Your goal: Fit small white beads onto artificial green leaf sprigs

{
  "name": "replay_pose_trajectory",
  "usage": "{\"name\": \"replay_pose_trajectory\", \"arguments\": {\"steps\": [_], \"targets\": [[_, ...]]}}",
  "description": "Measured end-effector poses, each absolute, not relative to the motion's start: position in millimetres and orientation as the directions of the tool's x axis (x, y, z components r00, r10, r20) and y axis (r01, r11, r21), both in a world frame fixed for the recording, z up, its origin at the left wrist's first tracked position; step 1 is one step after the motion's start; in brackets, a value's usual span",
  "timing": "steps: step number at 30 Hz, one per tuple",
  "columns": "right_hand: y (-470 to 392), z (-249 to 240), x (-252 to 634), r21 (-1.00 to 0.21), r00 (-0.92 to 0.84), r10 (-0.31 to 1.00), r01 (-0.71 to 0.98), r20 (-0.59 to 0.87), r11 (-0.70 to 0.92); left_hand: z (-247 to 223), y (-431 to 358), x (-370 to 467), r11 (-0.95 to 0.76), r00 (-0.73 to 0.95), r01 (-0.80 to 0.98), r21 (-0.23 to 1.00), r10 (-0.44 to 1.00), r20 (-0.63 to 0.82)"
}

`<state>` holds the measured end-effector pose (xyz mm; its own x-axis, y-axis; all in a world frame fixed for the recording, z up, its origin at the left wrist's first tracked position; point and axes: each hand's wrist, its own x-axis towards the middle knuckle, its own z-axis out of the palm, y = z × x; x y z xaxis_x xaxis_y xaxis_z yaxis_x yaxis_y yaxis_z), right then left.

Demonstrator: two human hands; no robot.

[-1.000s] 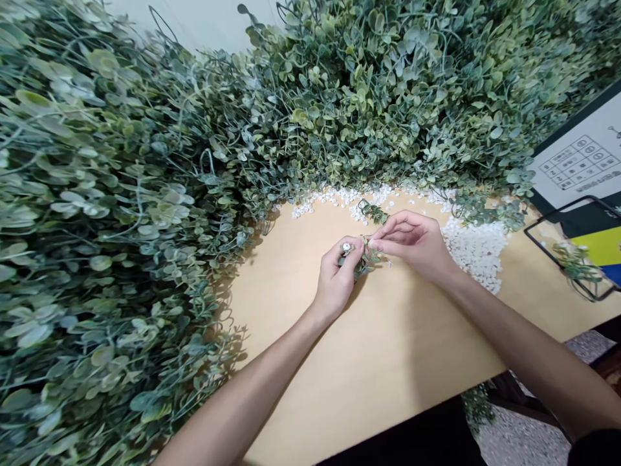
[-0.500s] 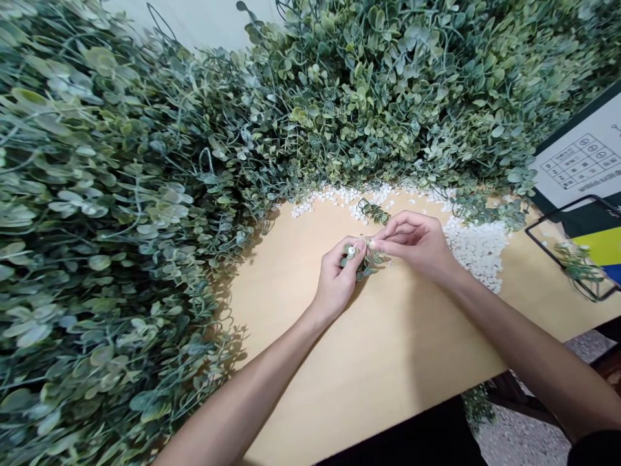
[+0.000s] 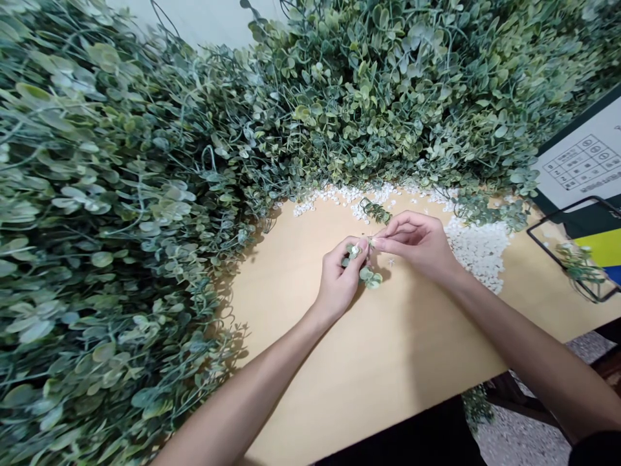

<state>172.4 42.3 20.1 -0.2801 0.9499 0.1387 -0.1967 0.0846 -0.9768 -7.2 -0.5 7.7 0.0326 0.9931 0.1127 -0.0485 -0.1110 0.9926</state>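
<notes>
My left hand (image 3: pixel 339 268) is closed round a leafy artificial sprig (image 3: pixel 371 278), whose round green leaves hang below the fingers. A small white piece (image 3: pixel 356 250) shows on the sprig beside my left thumb. My right hand (image 3: pixel 420 241) pinches at the sprig's stem, its fingertips meeting those of the left hand. Whether a small part is also between the right fingertips is hidden. On the table just below the right fingers lies a tiny pale star-shaped bit (image 3: pixel 391 261). Another short green sprig (image 3: pixel 376 210) rests behind the hands.
Artificial foliage (image 3: pixel 388 110) is heaped along the back and left of the wooden table (image 3: pixel 310 375). Small white pieces (image 3: pixel 478 249) form a pile right of my right hand, with more scattered behind. A black wire frame (image 3: pixel 533 226) and a printed sheet (image 3: pixel 582 162) stand at the right.
The sprig has turned in my left hand, so its round leaves now hang lower and face up. Both hands stay almost in place, fingertips together.
</notes>
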Motion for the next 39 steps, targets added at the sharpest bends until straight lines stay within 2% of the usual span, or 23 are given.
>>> {"name": "replay_pose_trajectory", "arguments": {"steps": [24, 29, 32, 36, 39], "targets": [[36, 15, 164, -0.975, -0.223, 0.955, -0.142, 0.198, 0.169, 7, -1, -9, -0.103, 0.045, -0.006, 0.995, 0.994, 0.103], [38, 22, 166, -0.973, -0.213, 0.956, -0.151, 0.203, 0.173, 7, 0, -5, -0.072, 0.018, -0.079, 0.994, 0.997, 0.073], [44, 30, 174, -0.970, -0.141, 0.965, -0.132, 0.220, 0.202, 4, 2, -4, -0.031, -0.039, -0.172, 0.985, 0.999, 0.024], [59, 34, 192, -0.963, 0.080, 0.960, -0.009, 0.267, 0.269, 0, 4, -3, -0.044, -0.134, -0.243, 0.969, 0.991, 0.011], [68, 31, 206, -0.906, 0.169, 0.908, 0.260, 0.383, 0.334, 1, 5, -4, -0.058, -0.155, -0.177, 0.982, 0.987, 0.031]]}}
